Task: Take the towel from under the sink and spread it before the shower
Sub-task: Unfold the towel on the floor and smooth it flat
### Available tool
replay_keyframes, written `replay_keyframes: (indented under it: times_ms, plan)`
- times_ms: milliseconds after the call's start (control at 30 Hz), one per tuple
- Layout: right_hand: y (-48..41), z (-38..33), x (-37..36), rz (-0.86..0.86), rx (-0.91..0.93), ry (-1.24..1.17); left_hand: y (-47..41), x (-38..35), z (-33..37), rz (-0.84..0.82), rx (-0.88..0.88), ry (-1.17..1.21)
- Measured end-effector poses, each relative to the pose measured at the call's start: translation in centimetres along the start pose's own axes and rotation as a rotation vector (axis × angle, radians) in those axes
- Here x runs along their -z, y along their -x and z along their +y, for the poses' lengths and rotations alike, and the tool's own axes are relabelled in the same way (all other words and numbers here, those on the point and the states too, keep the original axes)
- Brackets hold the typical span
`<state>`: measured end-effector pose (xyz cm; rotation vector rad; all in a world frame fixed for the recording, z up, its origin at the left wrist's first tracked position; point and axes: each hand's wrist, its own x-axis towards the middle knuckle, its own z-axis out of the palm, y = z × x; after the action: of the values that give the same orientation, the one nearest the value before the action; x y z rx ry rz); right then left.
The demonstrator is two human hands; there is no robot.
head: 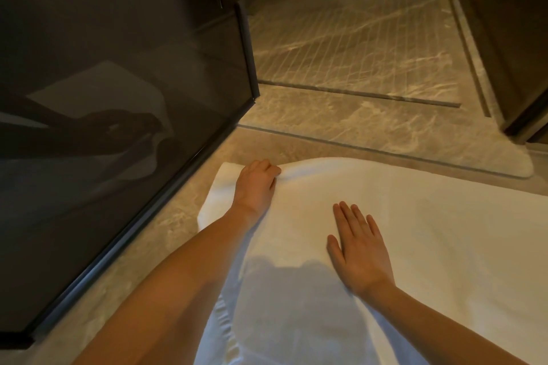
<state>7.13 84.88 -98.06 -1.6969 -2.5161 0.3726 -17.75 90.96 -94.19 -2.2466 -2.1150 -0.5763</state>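
**Towel down before the shower, far edge being squared off**

The white towel [415, 231] lies on the stone floor [178, 201] under both hands, just short of the shower threshold [385, 130]. The left hand [256, 184] has its fingers [267, 167] curled tight over the towel's far edge, with a small ridge of cloth bunched at the fingertips. That grip looks meant for tugging the edge straight, since the edge bows away to the right of those fingertips. To their left sits the towel's far corner, and beyond it the bottom rail of the dark glass panel [118, 68].

The right hand [360, 249] lies flat on the middle of the towel, fingers [353, 216] straight and close together, holding nothing. It probably serves as an anchor, so the cloth does not slide while the other hand pulls. Behind the left wrist the near edge is rippled, so some smoothing seems left to do.

No true container is in view. The nearest thing to one is the shower stall [355, 38], well beyond both sets of fingertips. Its door stands open, and what shows inside is grooved stone flooring and a narrow drain slot
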Motion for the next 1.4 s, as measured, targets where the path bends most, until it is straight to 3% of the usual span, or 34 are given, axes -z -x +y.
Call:
replay_keyframes:
  times_ms: [100,167,300,467,600,733,967,1167,1400]
  plan:
    - [0.0,0.0,0.0,0.004,-0.002,-0.009,2.3,-0.3,0.1,-0.044,-0.153,-0.045]
    - [0.0,0.0,0.0,0.006,-0.001,-0.017,3.4,-0.6,0.0,-0.061,-0.127,0.026]
    - [0.0,0.1,-0.2,0.001,-0.002,-0.023,2.4,0.5,-0.4,0.043,0.284,0.266]
    - [0.0,0.1,-0.3,-0.003,-0.019,-0.021,1.1,1.2,-1.6,-0.016,0.465,-0.044]
    - [-0.1,0.0,-0.2,-0.005,-0.026,-0.017,1.4,0.8,-1.6,-0.02,0.696,0.042]
    - [-0.1,-0.1,-0.1,-0.011,-0.037,-0.015,2.3,0.6,-1.9,0.08,0.833,0.209]
    - [0.0,-0.2,0.2,0.001,-0.036,-0.028,3.3,1.4,-2.4,0.188,0.862,0.496]
    - [0.1,-0.2,0.1,0.018,-0.032,-0.052,3.8,1.7,-2.5,0.171,0.918,0.705]
    - [0.1,-0.1,0.0,0.027,-0.03,-0.05,4.5,3.3,-3.4,0.114,0.745,1.051]
